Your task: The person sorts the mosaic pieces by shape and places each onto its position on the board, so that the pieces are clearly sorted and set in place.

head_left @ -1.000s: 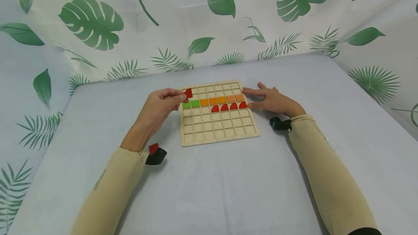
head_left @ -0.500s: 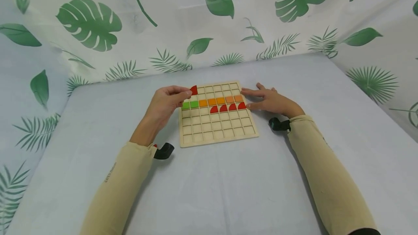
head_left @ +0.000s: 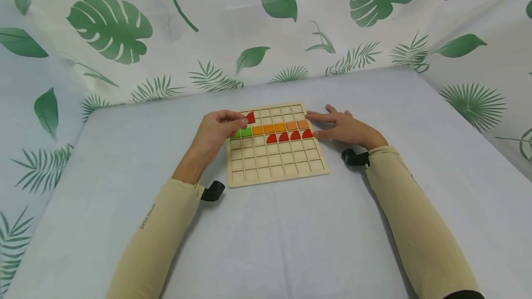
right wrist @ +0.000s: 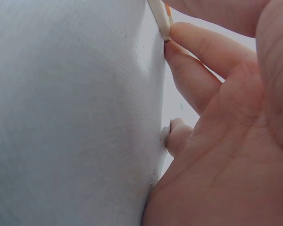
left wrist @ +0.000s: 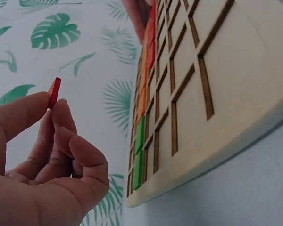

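Between thumb and fingertips, my left hand [head_left: 214, 135] pinches a red quarter-circle tile [head_left: 251, 117] over the upper left of a wooden grid board [head_left: 282, 165]. The left wrist view shows this tile [left wrist: 54, 92] tilted and apart from the board. Green tiles [head_left: 246, 132] and orange tiles [head_left: 269, 128] line one row of the grid. Several red quarter-circle tiles [head_left: 283, 137] occupy the right part of the row below. My right hand [head_left: 345, 127] rests at the board's right edge with fingers extended; in the right wrist view, fingertips [right wrist: 181, 33] touch that edge.
A pale cloth [head_left: 266, 234] covers the table under the board. Behind it hangs a white sheet [head_left: 232, 36] printed with green leaves. Black wrist cameras sit at the left cuff [head_left: 213, 191] and the right cuff [head_left: 354, 157].
My left hand has moved right with the red tile, farther over the board. A loose red piece near the left cuff is now hidden from view. The right hand stays put.
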Tool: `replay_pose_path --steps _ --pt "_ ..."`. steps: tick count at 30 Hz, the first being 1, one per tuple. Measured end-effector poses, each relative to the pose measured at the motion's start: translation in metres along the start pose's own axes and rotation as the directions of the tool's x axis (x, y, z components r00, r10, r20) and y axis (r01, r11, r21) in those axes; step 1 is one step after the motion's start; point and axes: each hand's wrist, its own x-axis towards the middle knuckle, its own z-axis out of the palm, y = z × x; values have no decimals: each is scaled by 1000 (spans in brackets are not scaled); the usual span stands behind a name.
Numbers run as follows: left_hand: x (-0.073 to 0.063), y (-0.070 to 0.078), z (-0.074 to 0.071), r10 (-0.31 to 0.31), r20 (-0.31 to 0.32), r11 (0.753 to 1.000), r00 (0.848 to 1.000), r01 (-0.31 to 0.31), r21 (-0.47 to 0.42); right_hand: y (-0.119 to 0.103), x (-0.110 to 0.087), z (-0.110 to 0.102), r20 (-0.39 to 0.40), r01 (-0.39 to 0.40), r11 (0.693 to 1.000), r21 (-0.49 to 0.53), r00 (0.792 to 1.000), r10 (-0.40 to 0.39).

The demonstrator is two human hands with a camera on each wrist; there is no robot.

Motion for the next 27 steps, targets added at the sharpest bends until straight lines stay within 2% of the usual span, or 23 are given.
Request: replay_pose_path --steps 5,13,27 --pt "2 -5 2 -7 4 999 1000 7 45 1 0 0 1 6 1000 -4 1000 -6" --pt "4 -10 7 0 46 997 999 -4 71 0 1 -1 4 8 1000 5 1000 -8" --pt "3 -14 13 -19 66 992 998 10 128 0 1 -1 6 15 1000 -1 1000 -15"
